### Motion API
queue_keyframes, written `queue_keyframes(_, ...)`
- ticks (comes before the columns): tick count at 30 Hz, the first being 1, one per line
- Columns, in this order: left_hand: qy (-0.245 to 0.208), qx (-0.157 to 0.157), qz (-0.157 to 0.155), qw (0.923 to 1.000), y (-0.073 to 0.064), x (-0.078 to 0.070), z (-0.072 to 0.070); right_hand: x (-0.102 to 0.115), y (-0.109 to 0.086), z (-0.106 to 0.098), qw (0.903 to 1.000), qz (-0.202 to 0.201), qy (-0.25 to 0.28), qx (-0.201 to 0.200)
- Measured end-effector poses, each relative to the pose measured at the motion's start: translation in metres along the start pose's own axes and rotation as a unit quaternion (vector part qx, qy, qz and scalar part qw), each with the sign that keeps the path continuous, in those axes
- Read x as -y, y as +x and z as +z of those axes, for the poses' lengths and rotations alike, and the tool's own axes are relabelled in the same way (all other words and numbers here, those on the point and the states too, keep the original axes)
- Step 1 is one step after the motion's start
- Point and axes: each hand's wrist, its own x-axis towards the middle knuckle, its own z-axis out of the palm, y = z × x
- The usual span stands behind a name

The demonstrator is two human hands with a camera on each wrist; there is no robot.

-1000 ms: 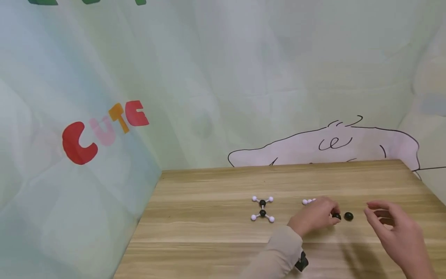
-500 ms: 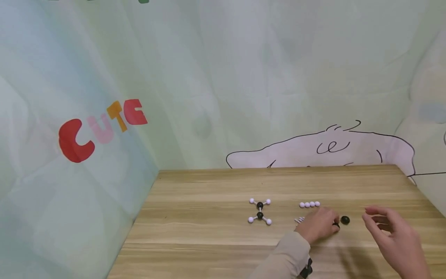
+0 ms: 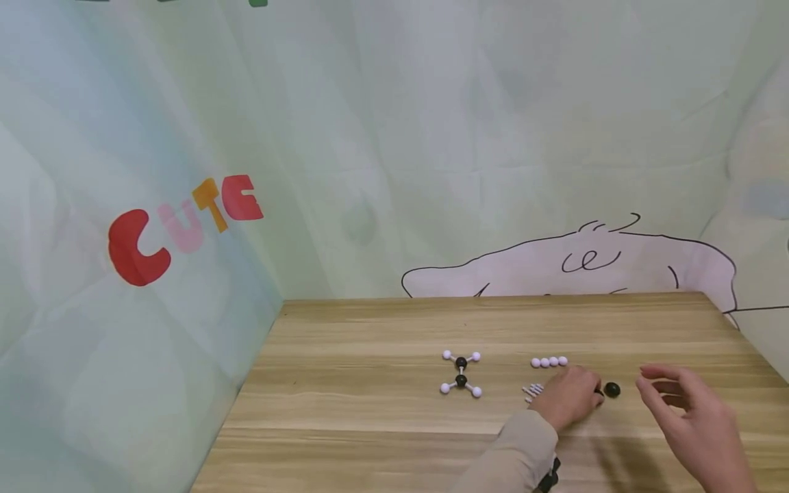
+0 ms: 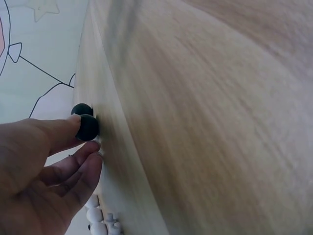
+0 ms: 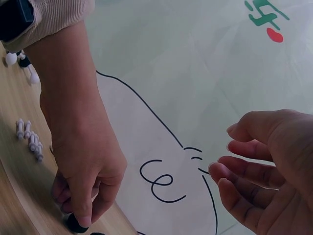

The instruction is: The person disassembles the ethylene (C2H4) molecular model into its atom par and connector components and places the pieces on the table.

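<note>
My left hand (image 3: 568, 396) pinches a black ball (image 4: 88, 128) between thumb and fingers, low over the wooden table. Just to its right lies a second black ball (image 3: 612, 389), partly covered by the first in the left wrist view. Behind the hand is a row of several white balls (image 3: 549, 361). Several short pale connector pegs (image 3: 532, 392) lie to the left of the hand, partly hidden by it. My right hand (image 3: 693, 414) hovers to the right with loosely bent fingers and holds nothing.
An assembled ball-and-stick molecule model (image 3: 461, 372), with black centres and white ends, lies farther left on the table (image 3: 345, 411). A printed cloth backdrop (image 3: 394, 150) rises behind the table and along its left side.
My left hand has drawn slightly nearer and to the right with the black ball, uncovering the white balls and some pegs. The right hand has hardly moved.
</note>
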Motion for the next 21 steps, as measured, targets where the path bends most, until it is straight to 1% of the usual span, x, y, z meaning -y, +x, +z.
queue_keyframes(5,0.007,-0.001,0.003,1.0000,0.000,0.000,0.000,0.000,0.000,0.001,1.0000,-0.001,0.000,0.002)
queue_keyframes(12,-0.013,0.016,-0.006,0.9998,-0.003,0.000,-0.003,0.002,0.000,0.003,0.9999,0.011,-0.006,0.011)
queue_keyframes(16,-0.030,0.034,-0.023,0.9987,-0.006,-0.002,-0.007,0.002,-0.001,0.003,0.9999,0.008,-0.007,0.008)
queue_keyframes(19,-0.059,0.049,-0.052,0.9957,-0.008,-0.003,-0.011,0.003,0.000,0.003,0.9999,0.004,-0.008,0.006)
queue_keyframes(21,-0.087,0.059,-0.074,0.9917,-0.010,-0.002,-0.016,0.004,0.001,0.002,1.0000,0.000,-0.005,0.003)
